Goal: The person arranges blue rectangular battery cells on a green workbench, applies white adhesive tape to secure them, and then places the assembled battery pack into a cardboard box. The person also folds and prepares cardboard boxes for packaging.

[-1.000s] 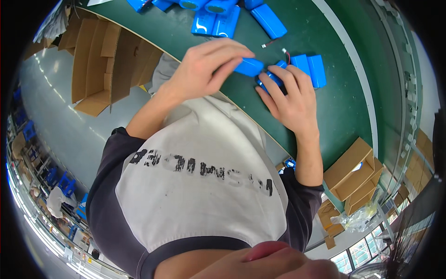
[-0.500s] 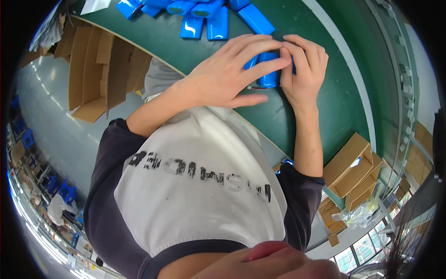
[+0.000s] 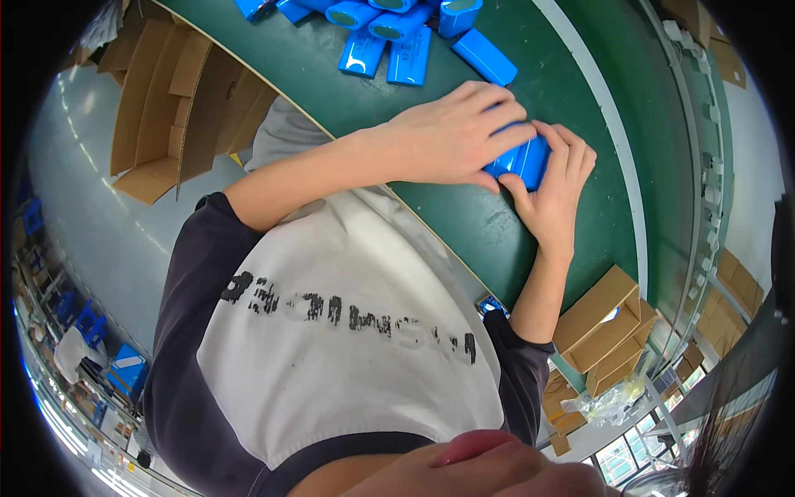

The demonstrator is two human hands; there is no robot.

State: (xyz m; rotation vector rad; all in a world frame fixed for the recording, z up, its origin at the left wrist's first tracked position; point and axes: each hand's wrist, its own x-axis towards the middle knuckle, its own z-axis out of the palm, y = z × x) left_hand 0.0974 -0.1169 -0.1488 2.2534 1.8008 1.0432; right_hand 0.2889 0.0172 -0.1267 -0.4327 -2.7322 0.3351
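On the green tabletop, blue shrink-wrapped battery packs (image 3: 530, 157) sit between my two hands; how many are there is partly hidden by my fingers. My left hand (image 3: 464, 137) curls over their left side, its thumb pointing down along the near edge. From the right, my right hand (image 3: 556, 186) closes on them with the thumb at the near side and the fingers bent over the far side. Just beyond my left hand a single blue battery pack (image 3: 485, 57) lies flat.
A heap of blue battery packs (image 3: 400, 25) covers the far part of the table (image 3: 447, 224). Open cardboard boxes (image 3: 604, 319) stand at the right, by crumpled clear plastic (image 3: 609, 404). Another open carton (image 3: 157, 108) is left of the table. A pale stripe (image 3: 609, 108) curves along the tabletop.
Both hands have shifted right and nearer in the picture. My left fingers, spread out before, now bend round the packs. The whole scene has turned slightly with my head.
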